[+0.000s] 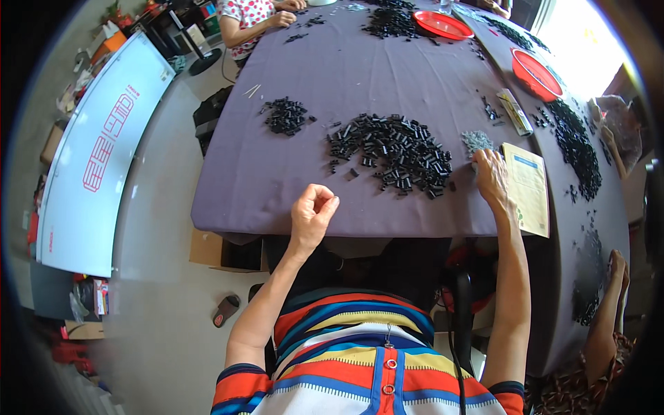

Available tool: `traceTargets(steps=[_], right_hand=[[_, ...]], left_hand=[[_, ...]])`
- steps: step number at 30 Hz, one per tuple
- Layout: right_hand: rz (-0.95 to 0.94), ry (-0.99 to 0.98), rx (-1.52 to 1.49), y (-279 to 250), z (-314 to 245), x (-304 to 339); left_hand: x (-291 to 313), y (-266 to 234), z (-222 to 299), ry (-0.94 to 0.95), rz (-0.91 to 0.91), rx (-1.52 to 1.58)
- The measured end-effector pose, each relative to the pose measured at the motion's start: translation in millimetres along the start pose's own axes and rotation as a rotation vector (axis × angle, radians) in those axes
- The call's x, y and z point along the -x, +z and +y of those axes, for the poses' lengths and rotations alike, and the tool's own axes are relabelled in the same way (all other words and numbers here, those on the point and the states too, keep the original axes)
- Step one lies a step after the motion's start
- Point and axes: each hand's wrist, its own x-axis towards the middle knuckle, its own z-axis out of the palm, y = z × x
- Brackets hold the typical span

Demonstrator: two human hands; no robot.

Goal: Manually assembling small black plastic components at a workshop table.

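My left hand (315, 216) is closed above the near edge of the purple-grey cloth, thumb against the curled fingers. Whatever it may hold is hidden. My right hand (492, 178) reaches to the near side of a small heap of silvery-clear little pieces (477, 141). Its fingers are bent down and drawn together at the heap, and I cannot make out what is between them. Between the hands and farther in lies a large spread of short black tube-like pieces (394, 151). A smaller heap of black pieces (285, 116) sits to its left.
Beside my right hand lies a beige booklet (527, 190), with a long narrow box (514, 111) beyond. Red trays (443, 25) and more black heaps (577, 149) stand farther off. Other people's hands (282, 19) work at the table's far left and right side (618, 270).
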Motion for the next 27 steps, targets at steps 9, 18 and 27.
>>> traceTargets(steps=[9,18,27], right_hand=[[0.172,0.195,-0.223,-15,-41,6],[0.272,0.455,-0.736,-11,-66,27],[0.305,0.469,-1.02,5,-66,48]], left_hand=[[3,3,5,0.008,0.019,-0.081],[-28,15,4,0.182,-0.006,-0.258],[-52,35,-2,0.382,-0.126,-0.616]])
